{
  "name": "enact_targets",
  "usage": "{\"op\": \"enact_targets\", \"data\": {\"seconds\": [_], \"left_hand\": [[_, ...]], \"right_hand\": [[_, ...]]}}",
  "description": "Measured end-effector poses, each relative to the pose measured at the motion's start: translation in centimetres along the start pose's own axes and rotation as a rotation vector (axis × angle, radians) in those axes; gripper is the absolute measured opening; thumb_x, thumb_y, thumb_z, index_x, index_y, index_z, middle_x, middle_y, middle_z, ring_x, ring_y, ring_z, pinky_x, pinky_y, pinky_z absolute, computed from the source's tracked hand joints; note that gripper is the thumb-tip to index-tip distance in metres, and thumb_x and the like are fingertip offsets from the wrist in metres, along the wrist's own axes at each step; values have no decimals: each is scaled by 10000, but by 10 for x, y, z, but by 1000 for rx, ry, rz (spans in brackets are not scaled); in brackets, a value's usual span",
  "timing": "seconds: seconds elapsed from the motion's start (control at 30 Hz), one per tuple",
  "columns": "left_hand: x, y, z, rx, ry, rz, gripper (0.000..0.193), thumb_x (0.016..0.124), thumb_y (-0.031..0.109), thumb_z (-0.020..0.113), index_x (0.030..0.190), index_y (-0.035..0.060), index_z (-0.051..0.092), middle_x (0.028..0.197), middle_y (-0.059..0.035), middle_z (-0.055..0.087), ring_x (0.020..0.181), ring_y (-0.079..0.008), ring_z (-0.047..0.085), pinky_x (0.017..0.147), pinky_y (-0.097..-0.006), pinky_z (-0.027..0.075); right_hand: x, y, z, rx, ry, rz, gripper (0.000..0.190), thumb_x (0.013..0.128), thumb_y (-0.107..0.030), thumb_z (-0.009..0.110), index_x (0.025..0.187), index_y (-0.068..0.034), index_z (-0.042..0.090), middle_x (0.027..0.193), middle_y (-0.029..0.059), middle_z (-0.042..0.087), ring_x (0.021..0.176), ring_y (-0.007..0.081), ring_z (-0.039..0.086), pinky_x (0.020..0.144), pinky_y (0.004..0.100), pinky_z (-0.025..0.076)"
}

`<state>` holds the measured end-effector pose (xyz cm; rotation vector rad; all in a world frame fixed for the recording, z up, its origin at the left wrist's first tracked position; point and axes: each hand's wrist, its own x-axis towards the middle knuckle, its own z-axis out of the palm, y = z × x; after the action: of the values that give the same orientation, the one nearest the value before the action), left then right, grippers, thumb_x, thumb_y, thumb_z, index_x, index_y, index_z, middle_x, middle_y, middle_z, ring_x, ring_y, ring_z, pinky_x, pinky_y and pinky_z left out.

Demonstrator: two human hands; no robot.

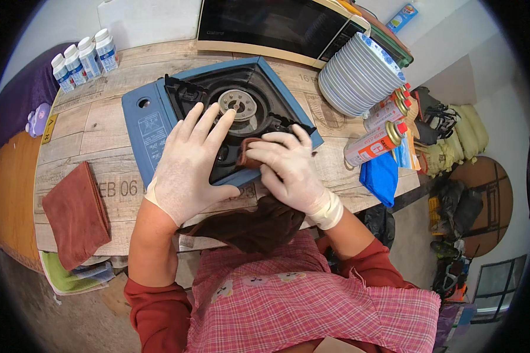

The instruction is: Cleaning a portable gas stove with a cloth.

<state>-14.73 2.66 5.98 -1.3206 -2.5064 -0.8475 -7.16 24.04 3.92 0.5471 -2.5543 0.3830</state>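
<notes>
A blue portable gas stove sits at a slant on the wood-patterned table. Its round metal burner is exposed in a black drip pan. My left hand, in a pale thin glove, lies over the stove's left front part with fingers spread; whether it presses on the surface is unclear. My gloved right hand grips a brown cloth against the stove's near right part. Below my hands, dark brown fabric hangs over the table's front edge; I cannot tell whether it belongs to the same cloth.
A folded reddish-brown cloth overhangs the table's left front. Several white bottles line the back left. Behind the stove stands a microwave oven. To the right are stacked bowls, gas canisters and a blue cloth.
</notes>
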Motion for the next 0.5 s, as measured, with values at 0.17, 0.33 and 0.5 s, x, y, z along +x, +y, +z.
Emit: {"op": "enact_targets", "data": {"seconds": [0.17,0.33,0.5], "left_hand": [[-1,-1,-2,22,-6,-13,1071,505,183,876,1430,-1,369,1446,-242,396,1366,-443,333,1109,-469,326],[-3,-12,-4,31,16,1,1036,520,169,858,1424,5,380,1443,-238,404,1364,-437,337,1113,-461,326],[-9,-25,-13,200,74,-129,961,574,90,808,1436,63,386,1447,-208,412,1372,-412,337,1127,-446,314]], "right_hand": [[-2,33,-25,-226,-24,97,200,723,-60,636,907,-124,682,890,14,690,954,196,601,1019,478,318],[-16,56,-50,287,210,390,274,843,-22,569,1096,-26,676,973,108,695,924,234,649,846,336,499],[-24,95,-49,569,445,581,242,948,-58,548,1156,10,650,1062,42,683,985,116,611,882,278,484]]}}
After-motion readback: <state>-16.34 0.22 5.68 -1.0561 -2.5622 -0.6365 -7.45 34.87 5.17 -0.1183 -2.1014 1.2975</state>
